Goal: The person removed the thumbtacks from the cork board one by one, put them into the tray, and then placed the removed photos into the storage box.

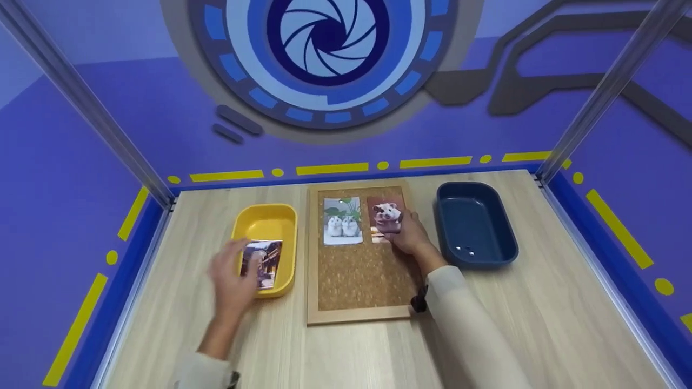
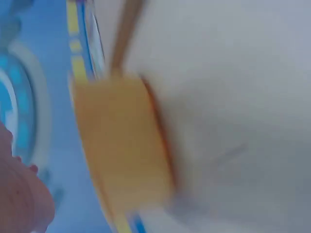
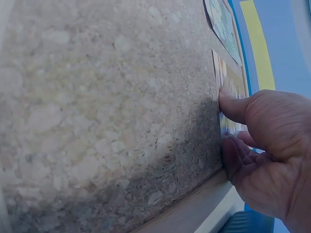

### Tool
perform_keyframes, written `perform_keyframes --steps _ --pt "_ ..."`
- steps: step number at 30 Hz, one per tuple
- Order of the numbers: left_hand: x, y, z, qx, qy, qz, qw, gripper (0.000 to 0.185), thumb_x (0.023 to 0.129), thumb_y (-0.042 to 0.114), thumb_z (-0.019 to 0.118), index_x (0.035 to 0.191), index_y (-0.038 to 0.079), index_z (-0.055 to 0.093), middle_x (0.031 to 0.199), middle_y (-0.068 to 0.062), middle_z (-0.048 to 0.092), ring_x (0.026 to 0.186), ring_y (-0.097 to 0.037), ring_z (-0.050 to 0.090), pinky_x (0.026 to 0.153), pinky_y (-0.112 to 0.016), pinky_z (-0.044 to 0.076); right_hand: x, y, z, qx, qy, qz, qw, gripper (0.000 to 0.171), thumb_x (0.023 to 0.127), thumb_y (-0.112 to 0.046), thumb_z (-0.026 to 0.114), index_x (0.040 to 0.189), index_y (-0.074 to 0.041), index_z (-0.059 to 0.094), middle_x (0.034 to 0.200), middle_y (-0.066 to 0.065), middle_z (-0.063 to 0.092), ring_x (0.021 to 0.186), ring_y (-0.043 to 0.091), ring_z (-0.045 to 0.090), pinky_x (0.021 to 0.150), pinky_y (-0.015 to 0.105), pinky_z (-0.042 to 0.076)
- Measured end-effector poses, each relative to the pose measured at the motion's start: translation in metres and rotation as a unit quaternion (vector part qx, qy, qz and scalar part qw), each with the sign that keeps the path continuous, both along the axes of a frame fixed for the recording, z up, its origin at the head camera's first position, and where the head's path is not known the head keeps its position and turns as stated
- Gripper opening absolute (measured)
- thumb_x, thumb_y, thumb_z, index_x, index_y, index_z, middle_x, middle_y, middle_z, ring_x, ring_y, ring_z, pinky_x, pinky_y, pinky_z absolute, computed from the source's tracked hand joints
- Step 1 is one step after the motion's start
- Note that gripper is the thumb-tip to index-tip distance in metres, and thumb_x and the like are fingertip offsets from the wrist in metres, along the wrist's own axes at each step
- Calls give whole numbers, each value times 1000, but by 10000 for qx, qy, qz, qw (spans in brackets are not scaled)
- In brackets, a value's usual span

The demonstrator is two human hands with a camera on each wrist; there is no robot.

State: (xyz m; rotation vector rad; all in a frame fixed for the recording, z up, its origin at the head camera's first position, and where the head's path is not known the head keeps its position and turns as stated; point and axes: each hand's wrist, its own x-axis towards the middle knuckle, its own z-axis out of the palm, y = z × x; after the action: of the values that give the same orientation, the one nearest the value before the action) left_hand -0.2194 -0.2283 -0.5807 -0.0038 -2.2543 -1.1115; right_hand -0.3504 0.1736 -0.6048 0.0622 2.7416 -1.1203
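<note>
On the framed corkboard (image 1: 367, 281) are two photos side by side. The left photo (image 1: 343, 221) shows two hamsters and green leaves. The right one, a hamster photo (image 1: 385, 213), lies beneath my right hand (image 1: 412, 235). My right hand grips its lower right part; in the right wrist view the thumb (image 3: 234, 107) lies on the print and the other fingers curl at its edge. My left hand (image 1: 233, 275), blurred, is over the yellow tray (image 1: 265, 213), fingers spread above its left rim. Its thumb overlaps a photo of buildings (image 1: 268, 270) in the tray.
A dark blue tray (image 1: 476, 216) with two small shiny objects (image 1: 465, 250) near its front stands right of the board. Blue walls (image 1: 162, 108) with yellow marks and metal posts enclose the wooden table (image 1: 346, 356) at the back and sides.
</note>
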Motion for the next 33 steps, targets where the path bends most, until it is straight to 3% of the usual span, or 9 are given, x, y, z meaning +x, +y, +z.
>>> perform_keyframes --steps 3,5,10,14,18,22,26,33 --pt "12 -35 -10 152 -548 173 9982 42 97 15 76 138 6 68 146 -20 67 147 -43 49 125 -69 19 -2 1 0 38 87 24 10000 83 97 -19 77 163 0 31 149 29 46 142 47 52 126 61 39" --pt "16 -49 -19 320 -1244 88 9917 51 102 26 73 148 9 61 159 -18 56 158 -41 38 131 -68 13 -3 3 -1 122 139 32 9998 83 97 -19 78 163 1 32 149 30 46 142 47 52 126 60 39" --pt "20 -66 -46 840 -2603 -495 9606 67 107 37 66 165 18 38 178 -16 26 169 -38 14 137 -59 18 -5 7 -2 160 217 68 9996 82 96 -20 79 160 5 34 148 31 48 141 48 52 125 59 40" --pt "19 -67 -56 1037 -3069 -766 9430 79 107 42 63 172 30 18 182 -10 15 170 -36 13 137 -57 17 -4 6 -3 155 227 50 9996 81 95 -21 80 158 6 36 148 30 49 141 48 52 125 59 40" --pt "19 -69 -58 1144 -3323 -1049 9303 93 107 45 63 172 36 -3 183 -9 7 170 -37 10 137 -61 12 -5 3 -5 191 174 73 9996 85 95 -23 80 160 5 34 153 30 47 145 48 50 127 59 38" --pt "17 -71 -57 1394 -3432 -1229 9207 109 101 40 74 172 34 -9 182 -11 8 168 -37 16 138 -60 11 -5 3 -5 134 67 49 9999 84 96 -24 80 160 3 34 154 29 47 146 46 50 128 58 38" --pt "15 -70 -58 1555 -3396 -1300 9185 121 92 36 84 172 33 -7 180 -10 15 164 -35 24 137 -58 16 -6 4 -6 47 91 -56 9999 82 94 -24 82 157 3 38 152 27 49 144 44 51 128 58 38" --pt "15 -70 -58 1528 -3439 -1214 9185 124 89 38 87 173 31 -5 179 -11 18 164 -35 25 137 -58 17 -7 6 -9 -141 90 -59 9998 81 91 -24 84 155 2 41 154 26 50 143 43 53 128 58 37"
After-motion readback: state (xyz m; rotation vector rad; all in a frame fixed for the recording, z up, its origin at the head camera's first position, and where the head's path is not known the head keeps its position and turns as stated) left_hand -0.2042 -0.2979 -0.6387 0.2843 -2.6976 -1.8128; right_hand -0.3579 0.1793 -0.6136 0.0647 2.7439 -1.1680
